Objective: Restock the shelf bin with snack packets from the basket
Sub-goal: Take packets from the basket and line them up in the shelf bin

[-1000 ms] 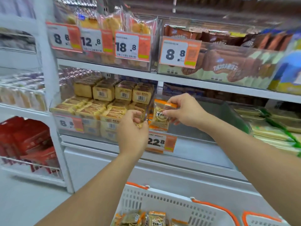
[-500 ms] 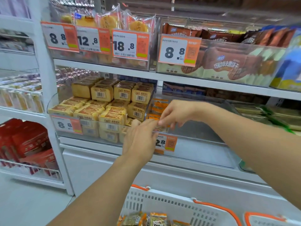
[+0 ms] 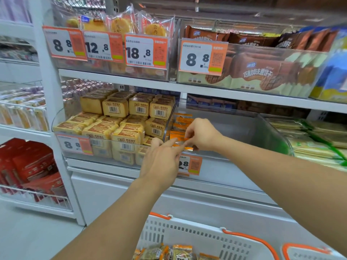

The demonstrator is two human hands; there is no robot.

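At the clear shelf bin's (image 3: pixel 244 128) front left corner, the left hand (image 3: pixel 161 162) steadies with loosely extended fingers while the right hand (image 3: pixel 201 135) pinches an orange snack packet (image 3: pixel 181 144) — likely seating it in the row; more packets wait in the basket (image 3: pixel 197 239) below.

The left hand (image 3: pixel 162 158) covered the first digit of the orange price tag (image 3: pixel 190 165) on the clear shelf bin (image 3: pixel 234 132). The right hand (image 3: pixel 201 135) hid most of the front snack packet (image 3: pixel 183 145), so its print could not be read, nor how the fingertips met it. The white basket (image 3: pixel 189 239) was cut off by the bottom edge, its packets (image 3: pixel 176 252) only partly shown. The far right blue packs (image 3: pixel 336 72) were blurred.
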